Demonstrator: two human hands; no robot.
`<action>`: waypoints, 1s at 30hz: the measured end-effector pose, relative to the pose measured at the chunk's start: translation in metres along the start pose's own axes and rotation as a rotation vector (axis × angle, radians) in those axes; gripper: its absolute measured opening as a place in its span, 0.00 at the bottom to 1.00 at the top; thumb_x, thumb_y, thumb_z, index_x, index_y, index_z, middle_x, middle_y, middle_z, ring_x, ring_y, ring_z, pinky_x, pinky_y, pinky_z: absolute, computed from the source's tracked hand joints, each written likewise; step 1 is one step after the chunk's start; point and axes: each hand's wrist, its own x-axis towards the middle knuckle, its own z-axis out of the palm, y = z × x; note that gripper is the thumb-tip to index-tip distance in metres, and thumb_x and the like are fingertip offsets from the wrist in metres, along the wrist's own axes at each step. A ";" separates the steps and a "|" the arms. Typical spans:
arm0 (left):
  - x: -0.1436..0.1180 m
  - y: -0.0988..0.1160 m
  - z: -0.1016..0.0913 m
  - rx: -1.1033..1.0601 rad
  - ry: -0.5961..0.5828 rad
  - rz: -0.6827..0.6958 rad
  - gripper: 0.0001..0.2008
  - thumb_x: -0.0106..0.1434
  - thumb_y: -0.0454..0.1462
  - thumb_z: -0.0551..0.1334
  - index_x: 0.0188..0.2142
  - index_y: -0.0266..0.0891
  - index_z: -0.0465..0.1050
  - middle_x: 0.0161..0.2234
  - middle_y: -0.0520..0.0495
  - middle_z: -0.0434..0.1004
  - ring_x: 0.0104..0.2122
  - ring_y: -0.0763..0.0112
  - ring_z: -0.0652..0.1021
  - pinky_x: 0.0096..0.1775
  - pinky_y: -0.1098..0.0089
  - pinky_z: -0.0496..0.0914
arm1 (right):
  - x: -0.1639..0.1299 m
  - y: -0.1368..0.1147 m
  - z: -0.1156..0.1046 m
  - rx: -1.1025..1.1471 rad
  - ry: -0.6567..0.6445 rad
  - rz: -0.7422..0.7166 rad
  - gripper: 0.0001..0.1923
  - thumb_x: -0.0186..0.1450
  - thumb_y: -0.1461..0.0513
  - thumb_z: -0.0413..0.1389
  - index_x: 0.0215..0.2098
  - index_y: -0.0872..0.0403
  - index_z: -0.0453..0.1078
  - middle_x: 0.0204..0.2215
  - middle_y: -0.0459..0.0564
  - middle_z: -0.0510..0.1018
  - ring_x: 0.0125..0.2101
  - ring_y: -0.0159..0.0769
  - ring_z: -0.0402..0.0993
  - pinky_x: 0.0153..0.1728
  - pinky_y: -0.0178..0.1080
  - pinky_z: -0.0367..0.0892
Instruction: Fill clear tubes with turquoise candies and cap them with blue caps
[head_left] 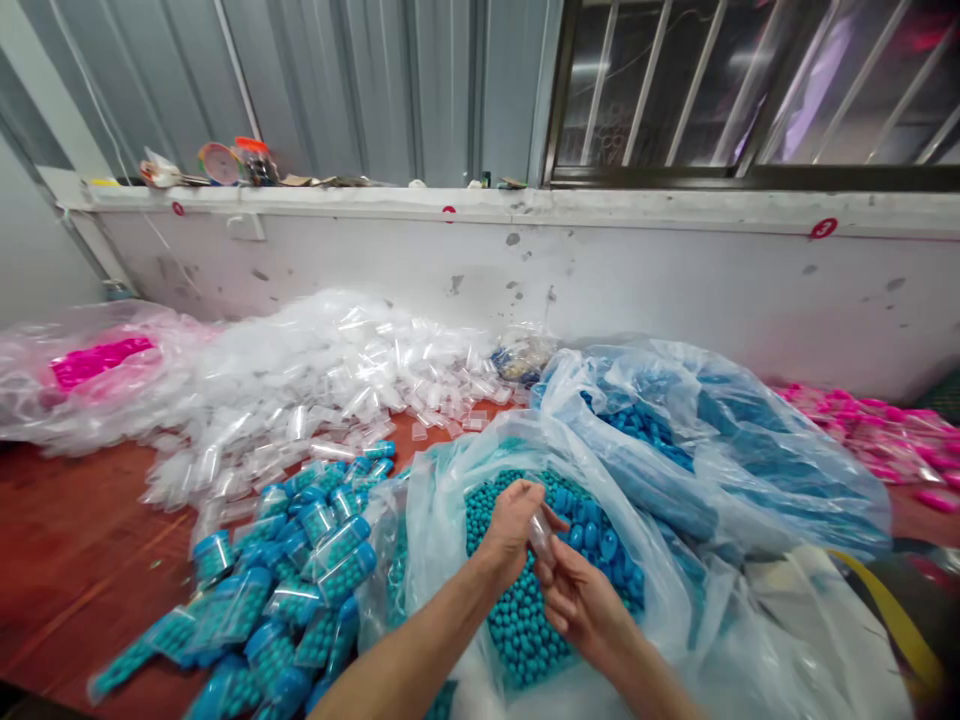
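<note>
A small clear plastic tube (540, 536) is between my two hands, above an open plastic bag (442, 510). My left hand (514, 520) is closed round its upper part, with the fingers bent over it. From below, my right hand (577, 605) grips the lower end with thumb and fingers. The tube looks see-through, and what it may contain is too small to tell. Under the hands the bag holds round teal beads (521, 625). Blue caps (592, 530) lie on the beads at the right side.
Filled tubes with blue caps (330, 555) are heaped left of the bag. Behind them spreads a pile of clear tubes (322, 370). Another bag of blue pieces (720, 440) stands behind right. Pink pieces (870, 430) lie far right, a pink bundle (101, 362) far left, on the red table (75, 560).
</note>
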 end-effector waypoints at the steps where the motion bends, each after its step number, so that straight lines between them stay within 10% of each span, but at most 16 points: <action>1: 0.002 -0.001 0.002 0.020 0.048 0.003 0.18 0.49 0.49 0.60 0.28 0.38 0.59 0.15 0.54 0.67 0.18 0.71 0.72 0.22 0.74 0.62 | 0.000 0.005 0.004 0.000 0.023 -0.027 0.20 0.50 0.49 0.60 0.29 0.54 0.60 0.16 0.36 0.66 0.07 0.18 0.50 0.08 0.26 0.54; 13: -0.006 0.028 0.009 -0.106 -0.194 -0.088 0.17 0.47 0.46 0.63 0.23 0.37 0.60 0.18 0.52 0.70 0.24 0.64 0.76 0.29 0.68 0.66 | -0.020 0.003 0.024 -0.096 0.074 -0.223 0.21 0.51 0.47 0.59 0.27 0.53 0.58 0.16 0.35 0.64 0.06 0.17 0.49 0.09 0.29 0.60; 18: 0.012 0.048 -0.011 -0.105 0.070 -0.030 0.14 0.52 0.45 0.60 0.22 0.37 0.61 0.17 0.50 0.70 0.25 0.66 0.76 0.32 0.68 0.68 | -0.040 0.019 0.018 -0.068 0.090 -0.153 0.22 0.50 0.45 0.58 0.25 0.53 0.58 0.15 0.35 0.61 0.06 0.17 0.47 0.10 0.30 0.60; 26: 0.034 0.039 -0.052 0.738 0.309 0.142 0.35 0.44 0.37 0.66 0.51 0.33 0.56 0.49 0.36 0.66 0.52 0.53 0.64 0.50 0.60 0.60 | -0.031 0.004 -0.004 -0.215 0.227 -0.199 0.21 0.47 0.51 0.64 0.31 0.55 0.66 0.17 0.38 0.63 0.17 0.24 0.60 0.18 0.29 0.60; 30: 0.008 0.007 -0.040 0.939 0.307 0.287 0.20 0.53 0.43 0.57 0.43 0.34 0.64 0.47 0.37 0.68 0.50 0.56 0.66 0.48 0.62 0.62 | -0.021 0.005 -0.011 -0.082 0.222 -0.118 0.21 0.45 0.52 0.64 0.30 0.56 0.66 0.18 0.39 0.65 0.17 0.24 0.60 0.18 0.29 0.60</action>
